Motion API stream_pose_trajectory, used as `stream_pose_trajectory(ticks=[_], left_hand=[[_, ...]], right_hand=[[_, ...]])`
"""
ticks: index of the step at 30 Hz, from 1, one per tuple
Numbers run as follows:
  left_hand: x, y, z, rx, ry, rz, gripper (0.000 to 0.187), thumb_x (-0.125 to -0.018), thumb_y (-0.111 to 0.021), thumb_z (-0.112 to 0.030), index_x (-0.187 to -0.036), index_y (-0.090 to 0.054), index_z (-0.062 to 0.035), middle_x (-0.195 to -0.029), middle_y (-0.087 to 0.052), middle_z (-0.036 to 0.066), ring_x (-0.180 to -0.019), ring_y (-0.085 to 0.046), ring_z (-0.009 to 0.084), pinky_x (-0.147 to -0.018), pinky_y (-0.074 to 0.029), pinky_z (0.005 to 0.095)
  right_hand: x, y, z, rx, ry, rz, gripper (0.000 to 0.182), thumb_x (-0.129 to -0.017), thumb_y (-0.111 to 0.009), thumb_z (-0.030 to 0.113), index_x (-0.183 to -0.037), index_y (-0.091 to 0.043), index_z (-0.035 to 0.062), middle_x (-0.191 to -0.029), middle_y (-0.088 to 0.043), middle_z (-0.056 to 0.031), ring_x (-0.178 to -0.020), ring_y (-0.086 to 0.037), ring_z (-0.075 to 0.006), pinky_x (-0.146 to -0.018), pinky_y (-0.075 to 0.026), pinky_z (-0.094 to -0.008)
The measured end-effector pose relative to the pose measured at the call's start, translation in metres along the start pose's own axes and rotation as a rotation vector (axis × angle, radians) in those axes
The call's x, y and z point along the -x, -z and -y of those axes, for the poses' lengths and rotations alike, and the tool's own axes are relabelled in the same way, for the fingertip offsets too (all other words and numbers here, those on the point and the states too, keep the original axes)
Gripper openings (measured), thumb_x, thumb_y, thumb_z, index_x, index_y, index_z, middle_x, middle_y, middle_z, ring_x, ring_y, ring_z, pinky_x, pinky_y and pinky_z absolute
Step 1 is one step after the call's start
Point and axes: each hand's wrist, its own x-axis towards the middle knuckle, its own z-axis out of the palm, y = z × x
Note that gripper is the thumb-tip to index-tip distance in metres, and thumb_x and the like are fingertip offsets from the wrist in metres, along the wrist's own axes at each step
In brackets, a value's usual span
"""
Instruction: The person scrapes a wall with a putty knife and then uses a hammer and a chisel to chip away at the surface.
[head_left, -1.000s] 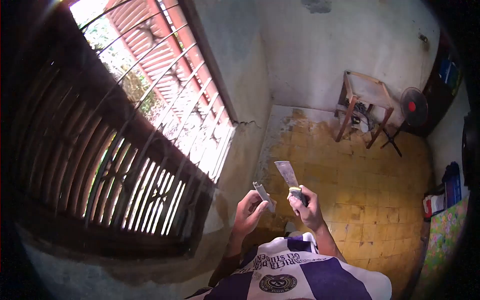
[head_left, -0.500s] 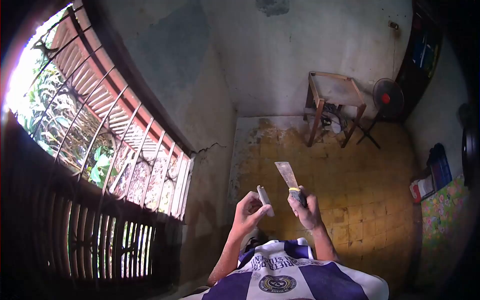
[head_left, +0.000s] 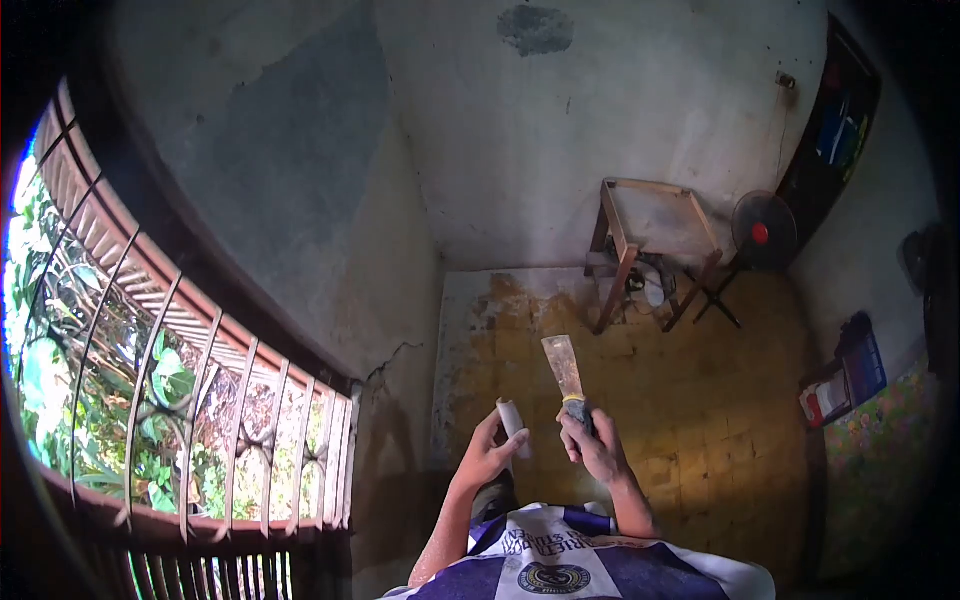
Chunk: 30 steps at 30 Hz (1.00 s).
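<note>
My left hand (head_left: 488, 452) is closed around a short, pale, curved piece (head_left: 511, 424) that looks like a tube or a rolled strip; its exact kind I cannot make out. In my right hand (head_left: 597, 448) is a putty knife (head_left: 563, 370), its dark handle wrapped by my fingers and a yellow band showing at the neck. The worn, stained blade points up and away from me, slightly to the left. Both hands are held in front of my chest, apart from each other, above the yellow tiled floor (head_left: 640, 400).
To the left is a barred window (head_left: 210, 430) with plants outside. Near the far wall stand a wooden table frame (head_left: 650, 250) and a fan (head_left: 762, 232). Blue and white items (head_left: 845, 380) lie on a floral cloth (head_left: 880, 430) at right. The walls are patched and cracked.
The camera view has shifted, showing more of the window's lower part. Both hands keep their holds; the putty knife stands a little more upright and the pale piece has turned slightly.
</note>
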Motion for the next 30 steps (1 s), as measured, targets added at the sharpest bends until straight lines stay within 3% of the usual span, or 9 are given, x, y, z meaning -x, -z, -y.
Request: stream_pose_trajectory(ticks=[4, 15, 18, 22, 30], left_hand=[[-0.060, 0.036, -0.001, 0.009, -0.028, 0.113, 0.022, -0.094, -0.067, -0.017, -0.105, -0.056, -0.0016, -0.089, -0.056, 0.000, -0.083, -0.051, 0.0087, -0.073, -0.045, 0.0271], [-0.182, 0.104, -0.024, 0.002, -0.030, -0.027, 0.018, -0.093, -0.067, -0.014, -0.092, -0.049, -0.0090, -0.078, -0.049, -0.004, -0.071, -0.045, 0.0056, -0.061, -0.037, 0.0252], [-0.207, 0.109, -0.007, -0.043, -0.159, -0.079, 0.019, -0.093, -0.067, -0.014, -0.093, -0.049, -0.0092, -0.078, -0.048, -0.005, -0.071, -0.045, 0.0055, -0.061, -0.037, 0.0251], [-0.229, 0.106, -0.003, 0.041, 0.011, -0.050, 0.018, -0.093, -0.068, -0.013, -0.092, -0.050, -0.0093, -0.077, -0.050, -0.004, -0.068, -0.048, 0.0051, -0.058, -0.040, 0.0249], [-0.321, 0.107, -0.003, -0.009, 0.049, 0.070, 0.013, -0.095, -0.065, -0.015, -0.095, -0.056, -0.0050, -0.079, -0.056, -0.003, -0.069, -0.051, 0.0062, -0.059, -0.041, 0.0254]], right_hand=[[-0.065, -0.006, 0.020, 0.069, 0.032, 0.017, 0.025, -0.098, -0.064, 0.031, -0.103, -0.059, 0.0061, -0.073, -0.054, 0.0030, -0.059, -0.049, -0.0046, -0.052, -0.042, -0.0223], [-0.179, -0.021, 0.023, -0.025, 0.066, -0.035, 0.017, -0.100, -0.061, 0.020, -0.105, -0.059, 0.0036, -0.072, -0.053, 0.0042, -0.056, -0.047, -0.0037, -0.050, -0.039, -0.0220], [-0.206, -0.022, 0.019, -0.045, 0.063, -0.020, 0.017, -0.099, -0.061, 0.019, -0.105, -0.059, 0.0027, -0.071, -0.053, 0.0043, -0.055, -0.047, -0.0037, -0.049, -0.038, -0.0219], [-0.251, -0.020, 0.009, -0.088, 0.055, 0.006, 0.017, -0.099, -0.062, 0.018, -0.105, -0.059, 0.0024, -0.070, -0.052, 0.0042, -0.054, -0.046, -0.0038, -0.047, -0.038, -0.0220], [-0.363, 0.003, 0.035, -0.149, 0.143, 0.078, 0.015, -0.099, -0.060, 0.019, -0.100, -0.058, 0.0040, -0.068, -0.052, 0.0034, -0.052, -0.045, -0.0043, -0.046, -0.036, -0.0227]])
